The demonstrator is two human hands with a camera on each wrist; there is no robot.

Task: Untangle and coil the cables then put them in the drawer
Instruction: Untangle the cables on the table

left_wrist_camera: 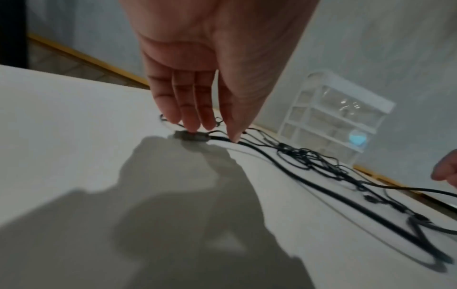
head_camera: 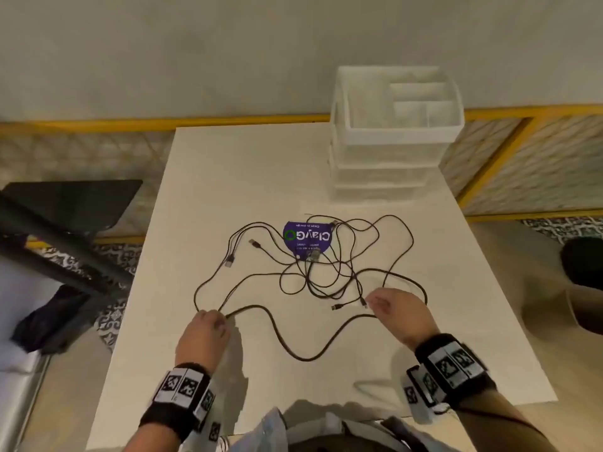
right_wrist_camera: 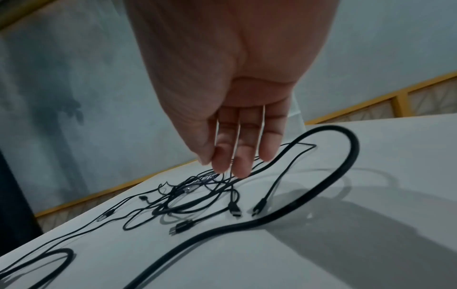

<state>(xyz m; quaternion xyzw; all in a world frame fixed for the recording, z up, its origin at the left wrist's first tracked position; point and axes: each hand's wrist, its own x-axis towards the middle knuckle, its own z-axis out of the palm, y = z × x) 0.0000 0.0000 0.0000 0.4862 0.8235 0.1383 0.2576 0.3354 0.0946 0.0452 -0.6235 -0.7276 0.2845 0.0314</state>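
The black cables [head_camera: 313, 272] lie in a loose tangle across the middle of the white table [head_camera: 228, 177], several plug ends free, some strands crossing a purple sticker [head_camera: 306, 238] on the tabletop. 1 thicker cable [head_camera: 293, 350] loops out of the tangle toward the near edge, between the 2 hands. The left hand [head_camera: 204, 334] reaches down at the left end of that loop; in the left wrist view its fingers [left_wrist_camera: 190, 109] are straight and the tips touch a plug and the cable beside it. The right hand [head_camera: 398, 313] hangs over the right side of the tangle with fingers [right_wrist_camera: 243, 156] extended, loosely apart and gripping nothing. The white drawer unit [head_camera: 391, 135] stands at the far right corner of the table, well apart from the cables.
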